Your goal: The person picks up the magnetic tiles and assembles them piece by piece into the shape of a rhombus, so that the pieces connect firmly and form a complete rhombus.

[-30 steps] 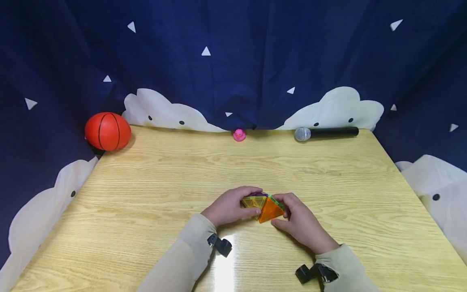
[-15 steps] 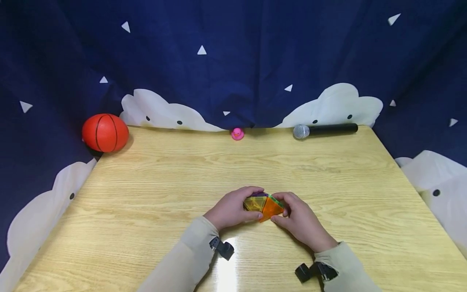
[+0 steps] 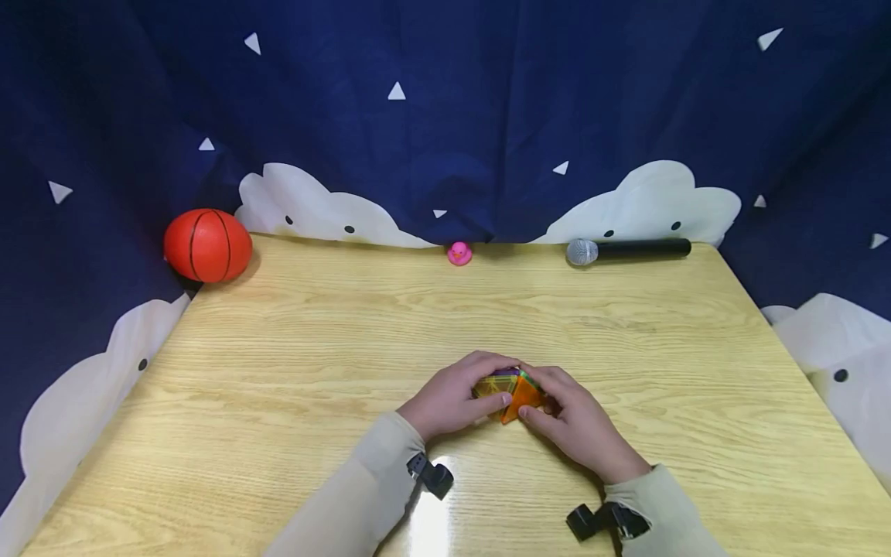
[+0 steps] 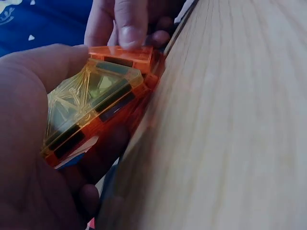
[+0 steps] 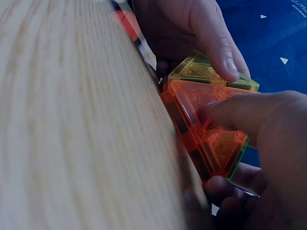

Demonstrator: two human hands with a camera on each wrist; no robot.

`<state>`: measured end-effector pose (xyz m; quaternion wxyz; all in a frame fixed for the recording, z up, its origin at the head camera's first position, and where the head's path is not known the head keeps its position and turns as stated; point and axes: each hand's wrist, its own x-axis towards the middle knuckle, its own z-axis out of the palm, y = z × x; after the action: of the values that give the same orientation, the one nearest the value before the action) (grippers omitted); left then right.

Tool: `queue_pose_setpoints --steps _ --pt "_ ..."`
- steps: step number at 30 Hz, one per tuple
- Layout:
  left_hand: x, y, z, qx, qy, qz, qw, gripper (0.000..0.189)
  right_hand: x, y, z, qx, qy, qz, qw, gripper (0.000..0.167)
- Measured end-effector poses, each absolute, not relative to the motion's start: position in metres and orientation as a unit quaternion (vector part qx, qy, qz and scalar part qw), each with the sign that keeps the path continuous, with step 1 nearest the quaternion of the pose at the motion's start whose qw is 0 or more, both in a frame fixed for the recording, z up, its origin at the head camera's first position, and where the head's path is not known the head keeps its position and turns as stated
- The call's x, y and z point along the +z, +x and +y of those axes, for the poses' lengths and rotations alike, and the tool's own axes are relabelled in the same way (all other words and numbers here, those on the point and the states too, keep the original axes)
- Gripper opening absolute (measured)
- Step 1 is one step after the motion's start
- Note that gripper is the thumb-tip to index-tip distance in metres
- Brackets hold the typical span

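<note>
Several see-through triangular magnetic tiles stand joined in a small cluster between both hands. My left hand (image 3: pixel 448 396) grips the yellow tile (image 4: pixel 72 103) side, thumb across the near face and fingers behind. My right hand (image 3: pixel 581 425) holds the orange tile (image 5: pixel 228 146) side, its thumb pressed on that face. A green tile (image 5: pixel 240 160) shows behind the orange one, and a strip of purple tile (image 3: pixel 508 372) shows along the top. In the head view the index fingers nearly meet over the cluster. Its far side is mostly hidden by the fingers.
On the wooden table (image 3: pixel 334 325), a red ball (image 3: pixel 208 246) with black lines sits at the back left corner. A pink rubber duck (image 3: pixel 459 254) is at the back middle, and a microphone (image 3: pixel 629 250) lies at the back right. A dark blue curtain (image 3: pixel 459 116) surrounds the table.
My left hand has shifted right, and the two hands are closer together around the tiles. Less of the orange and yellow faces shows than before. The head view has shifted slightly.
</note>
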<state>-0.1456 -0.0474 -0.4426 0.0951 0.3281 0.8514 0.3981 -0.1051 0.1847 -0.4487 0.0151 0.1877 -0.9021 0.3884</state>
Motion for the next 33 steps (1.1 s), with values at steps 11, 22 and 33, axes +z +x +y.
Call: queue_pose_setpoints --steps 11,22,33 --pt "-0.4409 -0.1424 -0.043 0.372 0.346 0.859 0.062 0.042 -0.4489 -0.1059 0.1845 0.416 0.167 -0.893 0.042 0.035" --pt "-0.4415 -0.1413 -0.0409 0.365 0.347 0.862 0.054 0.039 -0.4482 -0.1044 0.1827 0.425 0.161 -0.89 0.047 0.033" --pt "-0.4408 -0.1399 -0.0376 0.353 0.337 0.871 0.055 0.038 -0.4483 -0.1036 0.1816 0.423 0.16 -0.89 0.05 0.033"
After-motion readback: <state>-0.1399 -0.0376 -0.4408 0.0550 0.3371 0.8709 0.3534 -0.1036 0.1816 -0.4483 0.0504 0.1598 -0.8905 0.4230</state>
